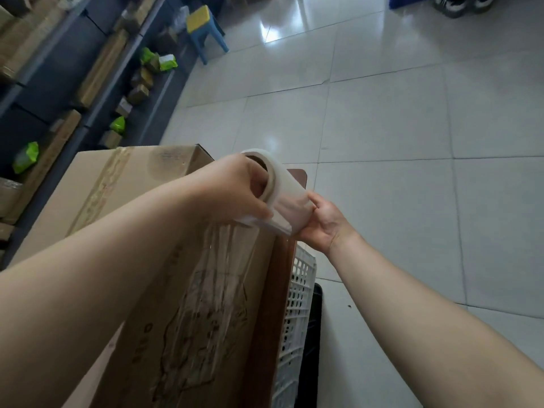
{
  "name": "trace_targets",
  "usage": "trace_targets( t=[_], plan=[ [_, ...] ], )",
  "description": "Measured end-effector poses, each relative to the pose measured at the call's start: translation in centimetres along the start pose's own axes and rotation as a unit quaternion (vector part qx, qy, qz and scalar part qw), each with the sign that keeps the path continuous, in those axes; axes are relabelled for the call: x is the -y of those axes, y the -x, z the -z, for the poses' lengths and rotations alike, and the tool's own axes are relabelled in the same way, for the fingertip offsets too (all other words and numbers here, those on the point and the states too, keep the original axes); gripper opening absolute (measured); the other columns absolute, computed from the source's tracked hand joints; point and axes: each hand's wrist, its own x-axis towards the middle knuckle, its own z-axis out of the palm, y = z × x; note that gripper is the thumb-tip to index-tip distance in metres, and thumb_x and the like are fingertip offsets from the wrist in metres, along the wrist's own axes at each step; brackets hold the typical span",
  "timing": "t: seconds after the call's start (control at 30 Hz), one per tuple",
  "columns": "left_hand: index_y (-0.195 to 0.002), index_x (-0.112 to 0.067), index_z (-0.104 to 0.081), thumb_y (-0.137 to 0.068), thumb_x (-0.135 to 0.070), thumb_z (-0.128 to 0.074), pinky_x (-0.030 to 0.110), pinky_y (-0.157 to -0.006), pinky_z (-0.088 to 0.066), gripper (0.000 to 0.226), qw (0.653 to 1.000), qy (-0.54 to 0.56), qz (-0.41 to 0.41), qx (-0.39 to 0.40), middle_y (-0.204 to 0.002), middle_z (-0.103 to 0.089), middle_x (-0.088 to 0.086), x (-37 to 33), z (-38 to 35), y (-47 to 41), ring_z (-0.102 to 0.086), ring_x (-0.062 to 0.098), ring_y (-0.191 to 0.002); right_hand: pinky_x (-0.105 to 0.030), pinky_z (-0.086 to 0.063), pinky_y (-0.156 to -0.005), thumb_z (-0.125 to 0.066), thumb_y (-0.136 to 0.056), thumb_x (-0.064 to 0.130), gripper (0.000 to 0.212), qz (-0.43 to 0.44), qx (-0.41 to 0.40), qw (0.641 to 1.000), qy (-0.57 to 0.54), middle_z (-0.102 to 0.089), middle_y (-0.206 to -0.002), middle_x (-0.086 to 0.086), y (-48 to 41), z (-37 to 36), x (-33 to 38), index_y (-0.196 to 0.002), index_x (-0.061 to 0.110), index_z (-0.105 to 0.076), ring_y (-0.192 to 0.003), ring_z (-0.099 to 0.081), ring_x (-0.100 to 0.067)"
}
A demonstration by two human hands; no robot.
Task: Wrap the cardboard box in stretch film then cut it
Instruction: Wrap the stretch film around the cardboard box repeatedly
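A large cardboard box [123,187] with brown tape along its top stands on a brown board. Above its right side I hold a roll of clear stretch film [287,192]. My left hand [235,189] grips the roll's upper end, fingers in the core. My right hand [322,225] supports the lower end from below. A sheet of film [217,278] hangs from the roll and lies wrinkled against the printed right side of the box.
A brown board [282,266] sits under the box on a white slatted crate [297,304]. Shelves with parcels and green bags [117,125] line the left. A blue and yellow stool [203,25] stands far back. White tiled floor [412,128] spreads to the right.
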Motion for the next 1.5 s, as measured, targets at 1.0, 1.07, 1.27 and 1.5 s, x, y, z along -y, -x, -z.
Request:
trace_targets(
  t=[1.0, 1.07, 1.27, 1.5],
  plan=[
    [-0.087, -0.008, -0.074, -0.068, -0.026, -0.078, 0.033, -0.062, -0.05, 0.027, 0.994, -0.028, 0.108, 0.007, -0.087, -0.07, 0.016, -0.7, 3.7, -8.6, -0.056, 0.02, -0.066, -0.044, -0.053, -0.078, -0.048, -0.099, 0.041, 0.038, -0.029, -0.065, 0.995, 0.069, -0.062, -0.108, -0.008, -5.2, -2.9, 7.3, -0.123, 0.012, -0.055, -0.089, -0.063, -0.024],
    [-0.089, -0.01, -0.075, -0.069, -0.03, -0.081, 0.038, -0.072, -0.055, 0.029, 0.991, 0.006, 0.129, 0.017, -0.09, -0.072, 0.014, -0.5, 4.3, -9.3, -0.062, 0.02, -0.071, -0.047, -0.054, -0.078, -0.048, -0.1, 0.038, 0.041, -0.037, -0.059, 0.995, 0.067, -0.063, -0.114, -0.01, -5.6, -3.1, 7.5, -0.13, 0.01, -0.054, -0.091, -0.064, -0.026],
    [-0.096, -0.002, -0.07, -0.085, -0.046, -0.066, 0.028, -0.066, -0.059, 0.046, 0.937, 0.26, 0.233, -0.027, -0.087, -0.071, 0.014, -0.7, 5.2, -11.4, -0.069, 0.025, -0.073, -0.053, -0.041, -0.106, -0.041, -0.102, 0.033, 0.041, -0.063, -0.013, 0.997, 0.042, -0.058, -0.136, -0.015, -7.0, -3.0, 8.2, -0.131, 0.009, -0.056, -0.123, -0.056, -0.034],
    [-0.084, 0.002, -0.07, -0.078, -0.03, -0.078, 0.037, -0.077, -0.058, 0.034, 0.943, 0.228, 0.233, -0.072, -0.08, -0.07, 0.018, -0.5, 5.2, -13.5, -0.068, 0.028, -0.071, -0.045, -0.05, -0.084, -0.041, -0.099, 0.022, 0.029, -0.078, -0.009, 0.996, 0.048, -0.067, -0.095, -0.016, -8.4, -3.0, 9.2, -0.12, 0.006, -0.054, -0.09, -0.063, -0.033]
  ],
)
